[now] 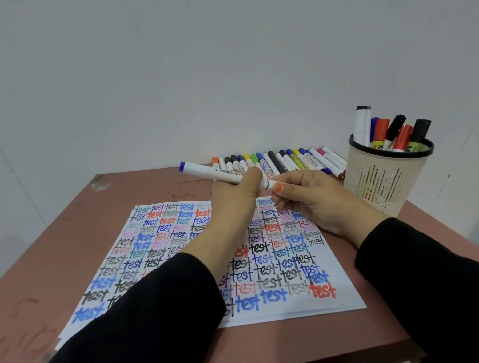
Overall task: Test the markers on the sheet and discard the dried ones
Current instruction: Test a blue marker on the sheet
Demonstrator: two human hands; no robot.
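A white marker [221,173] with a blue end points up and to the left above the sheet. My left hand [235,201] grips its barrel. My right hand [308,200] pinches the marker's right end, which its fingers hide. Below both hands lies a white sheet [347,295] covered with the word "test" in blue, red, black and grey. A row of several markers [281,161] lies at the table's far edge.
A cream mesh basket [385,182] with a black rim stands at the far right of the brown table [68,226], holding several upright markers. A plain wall rises behind the table. The table's front edge runs at the lower right.
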